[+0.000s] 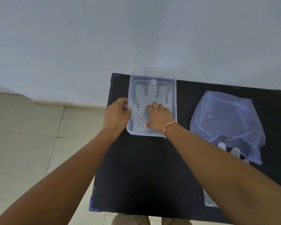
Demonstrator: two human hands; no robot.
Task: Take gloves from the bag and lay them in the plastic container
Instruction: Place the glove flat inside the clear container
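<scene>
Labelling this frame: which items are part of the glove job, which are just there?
In the job:
plastic container, held at its left rim by left hand
glove flat inside, pressed by right hand
bag, glove fingers poking out

Just there:
black table
wrist thread
clear sheet, partly hidden

I have a single view, from the head camera, looking steeply down and forward over the black bench [152,176]. It sits close above the bench's near edge, with both forearms reaching away from the lens toward the far side. The wide angle bends the bench's edges and takes in the pale wall [104,38] beyond it and the tiled floor [31,135] left of it. No second view overlaps.
</scene>
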